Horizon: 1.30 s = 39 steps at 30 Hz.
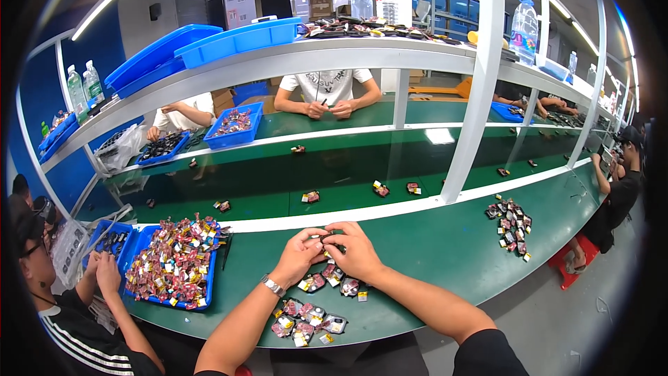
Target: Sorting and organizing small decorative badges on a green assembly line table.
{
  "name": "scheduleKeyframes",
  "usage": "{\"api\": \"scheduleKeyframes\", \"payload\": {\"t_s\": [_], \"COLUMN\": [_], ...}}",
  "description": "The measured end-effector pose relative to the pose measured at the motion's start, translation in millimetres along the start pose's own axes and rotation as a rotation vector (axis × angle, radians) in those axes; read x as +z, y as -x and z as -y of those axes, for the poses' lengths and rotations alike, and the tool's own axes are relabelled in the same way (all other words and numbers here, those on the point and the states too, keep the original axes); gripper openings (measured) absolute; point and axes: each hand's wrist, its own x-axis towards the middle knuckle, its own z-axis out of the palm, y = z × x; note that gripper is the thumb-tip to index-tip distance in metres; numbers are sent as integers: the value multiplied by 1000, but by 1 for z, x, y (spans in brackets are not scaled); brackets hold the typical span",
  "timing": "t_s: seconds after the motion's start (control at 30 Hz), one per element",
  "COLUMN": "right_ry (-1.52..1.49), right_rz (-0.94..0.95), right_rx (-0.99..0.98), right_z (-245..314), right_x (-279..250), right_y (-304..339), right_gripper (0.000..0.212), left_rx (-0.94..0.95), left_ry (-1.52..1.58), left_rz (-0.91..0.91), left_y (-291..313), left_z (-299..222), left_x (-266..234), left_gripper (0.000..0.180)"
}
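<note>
My left hand (300, 256), with a metal-band watch (273, 285) on its wrist, and my right hand (355, 251) meet above the green table. Their fingers are closed together around a small black part (325, 238), mostly hidden by the fingertips. Just below the hands lie a few black housings with red wires and yellow-and-white pieces (332, 273). Nearer to me sits another group of such wired housings (304, 319). Left of my forearm, a blue tray (211, 280) is heaped with loose wired components (170, 261).
A conveyor belt (271, 191) carrying scattered assemblies runs beyond a white rail (278, 223). More assemblies (511, 226) lie to the right. A white post (473, 90) holds up the shelf with blue bins (236, 38). Co-workers sit at left, opposite and far right.
</note>
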Motion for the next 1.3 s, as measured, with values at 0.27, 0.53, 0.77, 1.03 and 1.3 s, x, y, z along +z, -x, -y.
{"api": "scheduleKeyframes", "payload": {"t_s": [0.27,0.53,0.77,1.03,1.3], "right_ry": [39,141,30,-59,-66], "right_rz": [42,16,-18,-21,-31], "right_rx": [-124,-225,-189,-39,13], "right_z": [3,9,2,0,-1], "right_x": [-7,-15,-12,-4,2], "right_y": [-4,-9,-9,-4,-2], "right_gripper": [17,14,13,12,10], "left_rx": [29,56,55,66,79], "left_ry": [-25,-5,28,36,8], "left_rz": [-48,-46,-17,-12,-40], "left_y": [0,1,1,-1,0], "left_z": [4,3,1,3,4], "left_x": [0,-2,-3,-5,-3], "left_gripper": [27,28,28,31,29]}}
